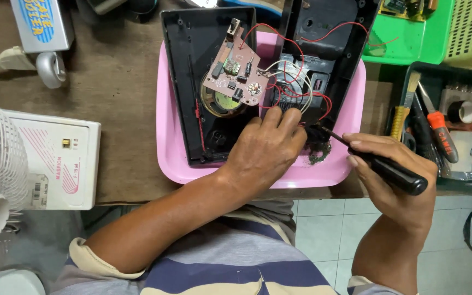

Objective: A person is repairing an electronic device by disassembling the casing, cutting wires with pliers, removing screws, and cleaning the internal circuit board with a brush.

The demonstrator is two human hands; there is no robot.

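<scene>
From the head camera, looking straight down, my left hand (266, 150) sits at the centre of the frame, fingers pressed together and curled down onto the lower edge of the right casing half (323, 54), pinning it against the pink tray (165, 136). My right hand (394, 186), at the lower right, pinches the black-handled screwdriver (381, 164) between thumb and fingers, its thin shaft slanting up-left so the tip meets the casing just beside my left fingertips, where dark crumbly grime has collected on the tray. I judge I am scraping or prying at a fitting in that corner; the next move seems to call for steady pressure from the holding hand and a small, controlled turn of the tip, keeping clear of the wires. The left casing half (203, 82) lies open in the upper middle, matte black plastic, with a brown circuit board (236, 68) tilted over a round metal-backed speaker (219, 101). Thin red and white wires (296, 90) loop loosely between the halves. The tray is glossy, smooth plastic with rounded corners on a worn brown table (121, 82). A white boxy unit (55, 166) lies at the left edge, and a dark tool tray (449, 125) of hand tools at the right.
</scene>
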